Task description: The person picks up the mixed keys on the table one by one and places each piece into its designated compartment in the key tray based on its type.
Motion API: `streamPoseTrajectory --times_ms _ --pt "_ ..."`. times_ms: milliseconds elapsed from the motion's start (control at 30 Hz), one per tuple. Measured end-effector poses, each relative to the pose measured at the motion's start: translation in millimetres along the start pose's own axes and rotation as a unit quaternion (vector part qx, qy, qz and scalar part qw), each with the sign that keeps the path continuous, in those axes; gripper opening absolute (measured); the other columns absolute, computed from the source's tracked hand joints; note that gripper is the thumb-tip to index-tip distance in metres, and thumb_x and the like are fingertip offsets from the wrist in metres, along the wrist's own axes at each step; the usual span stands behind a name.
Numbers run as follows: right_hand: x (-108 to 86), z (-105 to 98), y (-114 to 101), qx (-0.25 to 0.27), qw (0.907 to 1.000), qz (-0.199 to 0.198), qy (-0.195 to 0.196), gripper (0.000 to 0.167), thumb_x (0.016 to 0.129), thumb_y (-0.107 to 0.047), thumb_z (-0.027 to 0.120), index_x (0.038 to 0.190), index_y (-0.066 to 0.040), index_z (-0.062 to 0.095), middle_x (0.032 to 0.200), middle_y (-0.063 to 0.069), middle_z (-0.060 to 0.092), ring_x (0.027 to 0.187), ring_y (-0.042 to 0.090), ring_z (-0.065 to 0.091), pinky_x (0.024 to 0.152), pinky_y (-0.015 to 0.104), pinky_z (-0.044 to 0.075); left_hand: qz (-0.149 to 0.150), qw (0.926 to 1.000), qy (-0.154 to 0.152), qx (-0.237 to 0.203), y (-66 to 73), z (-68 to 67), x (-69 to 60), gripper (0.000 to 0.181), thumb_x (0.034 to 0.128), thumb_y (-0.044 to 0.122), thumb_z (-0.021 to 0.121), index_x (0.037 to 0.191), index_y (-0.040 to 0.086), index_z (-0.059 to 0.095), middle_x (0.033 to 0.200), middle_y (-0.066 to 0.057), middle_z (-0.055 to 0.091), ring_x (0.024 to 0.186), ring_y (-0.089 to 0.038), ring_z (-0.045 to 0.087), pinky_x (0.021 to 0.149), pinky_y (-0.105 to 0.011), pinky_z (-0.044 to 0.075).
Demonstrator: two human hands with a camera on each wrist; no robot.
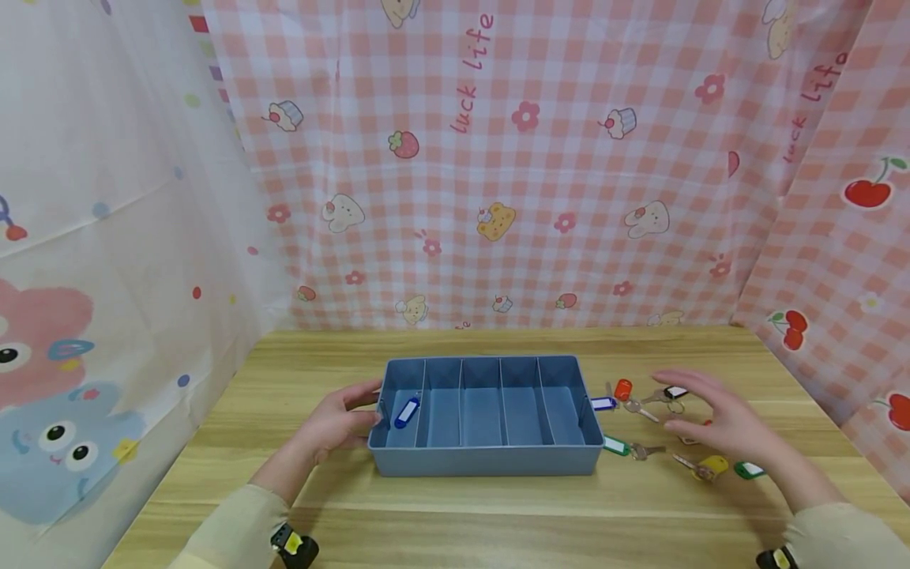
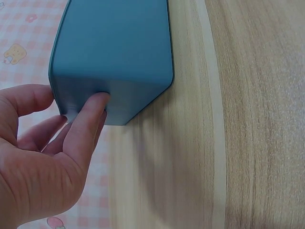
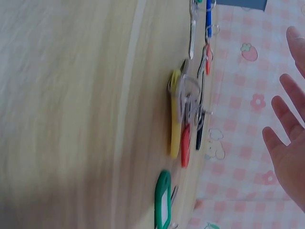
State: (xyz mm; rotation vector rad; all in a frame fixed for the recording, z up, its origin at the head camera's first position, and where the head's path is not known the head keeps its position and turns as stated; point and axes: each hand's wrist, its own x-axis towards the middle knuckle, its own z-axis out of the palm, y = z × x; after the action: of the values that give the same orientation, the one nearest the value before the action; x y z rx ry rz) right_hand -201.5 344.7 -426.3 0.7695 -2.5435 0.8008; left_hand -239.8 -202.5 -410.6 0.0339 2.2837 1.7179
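A blue-grey plastic box [image 1: 483, 461] with five side-by-side compartments stands on the table. In its leftmost compartment lies a blue key tag [image 1: 407, 412]. My left hand [image 1: 344, 423] touches the box's left end, the thumb against the end wall [image 2: 128, 95] in the left wrist view. To the right of the box, my right hand [image 1: 725, 419] hovers over scattered tagged keys, holding nothing, with fingers spread. Under and around it are a yellow tag [image 1: 714, 465], a black tag [image 1: 675, 392], a red tag [image 1: 623, 389] and a green tag [image 3: 163, 200]. Parts of some keys are hidden by the hand.
Another green tag [image 1: 616, 446] with a key and a blue tag [image 1: 603, 404] lie close against the box's right side. The wooden table [image 1: 455, 521] ends at a pink checked cloth [image 1: 455, 197] behind. More printed cloth hangs at both sides.
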Motion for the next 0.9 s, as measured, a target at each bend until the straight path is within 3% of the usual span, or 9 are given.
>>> streamPoseTrajectory --times_ms 67,167,300,367,400,467,600,700,900 --pt "-3.3 -3 3 -0.002 1.0000 0.003 0.000 0.069 0.074 -0.008 0.086 0.137 -0.013 0.058 0.138 -0.009 0.053 0.125 -0.010 0.032 0.094 0.008 0.026 0.000 1.0000 0.000 0.001 -0.1 0.0 0.0 0.061 0.0919 -0.005 0.059 0.149 0.002 0.041 0.146 -0.029 0.042 0.122 -0.046 0.052 0.085 -0.056 0.053" --pt "-8.2 -7 6 -0.003 0.9999 0.012 -0.003 0.072 0.073 -0.010 0.087 0.138 -0.015 0.057 0.138 -0.016 0.049 0.126 -0.009 0.033 0.094 0.011 0.028 0.000 1.0000 -0.003 -0.002 -0.5 0.0 0.2 0.061 0.0922 -0.005 0.059 0.150 0.002 0.040 0.146 -0.030 0.041 0.123 -0.046 0.052 0.086 -0.056 0.053" --pt "-15.2 -12 11 0.008 0.9988 0.047 -0.011 0.074 0.073 -0.014 0.088 0.140 -0.017 0.056 0.136 -0.018 0.047 0.123 -0.003 0.036 0.096 0.045 0.039 0.002 0.9999 -0.005 -0.010 -1.5 0.2 0.8 0.061 0.0923 -0.005 0.058 0.150 0.001 0.040 0.147 -0.030 0.041 0.123 -0.046 0.052 0.086 -0.055 0.054" --pt "-18.8 -15 13 0.007 0.9983 0.056 -0.013 0.074 0.073 -0.014 0.088 0.140 -0.017 0.056 0.136 -0.019 0.045 0.123 -0.004 0.035 0.091 0.052 0.040 0.004 0.9999 -0.005 -0.013 -2.1 0.3 1.0 0.061 0.0921 -0.005 0.058 0.150 0.000 0.040 0.147 -0.030 0.041 0.123 -0.045 0.052 0.085 -0.054 0.054" --pt "-20.5 -16 15 0.010 0.9983 0.056 -0.013 0.074 0.073 -0.013 0.087 0.140 -0.016 0.056 0.136 -0.019 0.045 0.123 -0.006 0.034 0.093 0.051 0.039 0.004 0.9999 -0.004 -0.012 -2.3 0.3 1.0 0.060 0.0921 -0.005 0.058 0.150 0.000 0.040 0.147 -0.029 0.041 0.122 -0.045 0.052 0.085 -0.054 0.054" --pt "-24.0 -18 19 0.008 0.9988 0.048 -0.010 0.075 0.073 -0.011 0.087 0.140 -0.016 0.055 0.137 -0.021 0.045 0.124 -0.011 0.030 0.098 0.033 0.036 0.006 0.9999 -0.003 -0.011 -2.5 0.3 1.1 0.060 0.0920 -0.005 0.058 0.149 0.000 0.040 0.147 -0.029 0.041 0.122 -0.045 0.053 0.085 -0.053 0.055" --pt "-30.5 -22 26 0.009 0.9997 0.024 -0.002 0.078 0.072 -0.004 0.086 0.142 -0.015 0.054 0.138 -0.015 0.050 0.125 -0.016 0.027 0.090 0.005 0.024 0.007 0.9999 -0.002 -0.008 -2.4 0.2 0.8 0.061 0.0917 -0.005 0.059 0.149 0.000 0.041 0.146 -0.029 0.042 0.121 -0.044 0.054 0.084 -0.053 0.055" --pt "-35.4 -25 29 0.011 0.9996 0.026 -0.003 0.080 0.072 -0.003 0.086 0.143 -0.017 0.053 0.139 -0.009 0.051 0.125 -0.015 0.027 0.090 0.004 0.022 0.007 0.9999 -0.002 -0.009 -2.3 -0.2 0.6 0.061 0.0916 -0.004 0.059 0.149 0.001 0.041 0.146 -0.029 0.042 0.121 -0.043 0.054 0.084 -0.052 0.055" --pt "-47.6 -33 36 0.011 0.9993 0.035 -0.008 0.079 0.072 -0.003 0.085 0.144 -0.015 0.052 0.139 -0.017 0.049 0.125 -0.016 0.027 0.092 0.003 0.022 0.004 1.0000 -0.007 -0.004 -1.5 -0.1 0.2 0.061 0.0925 -0.003 0.059 0.150 0.002 0.039 0.147 -0.029 0.041 0.122 -0.044 0.053 0.084 -0.053 0.055"
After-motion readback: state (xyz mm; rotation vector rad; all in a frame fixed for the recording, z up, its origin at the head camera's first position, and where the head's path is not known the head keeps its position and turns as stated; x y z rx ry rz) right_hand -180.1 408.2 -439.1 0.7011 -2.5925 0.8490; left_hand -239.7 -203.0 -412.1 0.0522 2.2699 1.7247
